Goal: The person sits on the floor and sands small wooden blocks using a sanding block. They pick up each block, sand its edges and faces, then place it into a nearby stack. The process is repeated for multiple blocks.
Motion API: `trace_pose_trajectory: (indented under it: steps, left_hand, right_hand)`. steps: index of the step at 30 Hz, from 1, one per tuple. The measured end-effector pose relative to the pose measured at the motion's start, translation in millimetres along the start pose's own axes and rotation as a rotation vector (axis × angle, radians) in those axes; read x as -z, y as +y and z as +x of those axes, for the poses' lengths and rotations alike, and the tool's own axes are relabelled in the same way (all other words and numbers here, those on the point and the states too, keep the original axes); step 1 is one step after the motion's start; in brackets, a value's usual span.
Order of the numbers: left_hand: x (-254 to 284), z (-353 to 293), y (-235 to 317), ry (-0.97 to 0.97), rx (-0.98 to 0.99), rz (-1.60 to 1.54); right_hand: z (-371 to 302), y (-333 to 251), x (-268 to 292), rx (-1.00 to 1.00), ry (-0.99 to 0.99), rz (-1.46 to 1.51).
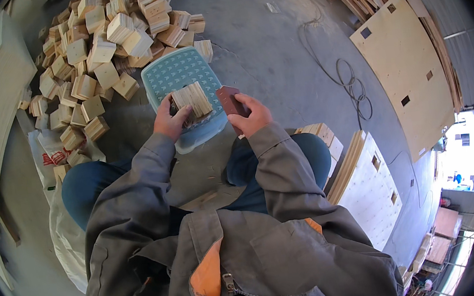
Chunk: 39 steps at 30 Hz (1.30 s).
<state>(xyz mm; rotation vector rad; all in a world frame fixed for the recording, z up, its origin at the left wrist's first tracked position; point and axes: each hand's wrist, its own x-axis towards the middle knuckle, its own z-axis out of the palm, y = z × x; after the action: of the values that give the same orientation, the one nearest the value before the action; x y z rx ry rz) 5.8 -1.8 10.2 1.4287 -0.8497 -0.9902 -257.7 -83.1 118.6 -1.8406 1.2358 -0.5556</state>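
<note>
My left hand (168, 119) grips a small layered wooden block (192, 100), held just above a light blue plastic stool (179, 73) with a perforated top. My right hand (250, 117) holds a dark reddish-brown rectangular sanding block (230, 101), right beside the wooden block. Both hands are over the near edge of the stool, in front of my knees. My grey jacket sleeves come up from the lower part of the view.
A big heap of similar wooden blocks (102, 40) lies on the concrete floor beyond the stool. White sacks (51, 163) lie at my left. Plywood sheets with cut-outs (409, 70) and a stack of boards (363, 174) are at my right, with a coiled cable (349, 77).
</note>
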Motion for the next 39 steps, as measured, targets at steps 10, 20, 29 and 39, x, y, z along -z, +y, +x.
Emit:
trace_pose_trajectory:
  steps: [10,20,29,39]
  left_hand:
    - [-13.3,-7.2,44.5,0.026,0.227,-0.167]
    - [-8.1,-9.4,63.0,0.193,-0.291,0.267]
    - [-7.6,-30.5,37.5,0.158,-0.256,0.338]
    - [6.7,-10.5,10.1,0.032,-0.203,0.436]
  right_hand:
    - [32.5,7.5,-24.6,0.066,-0.090,-0.007]
    - [36.6,-0.9,-33.2,0.233,-0.012,0.087]
    - [17.2,5.4,-29.7,0.172,-0.069,-0.027]
    - [-12.6,16.3,-11.8,0.158,-0.010,-0.109]
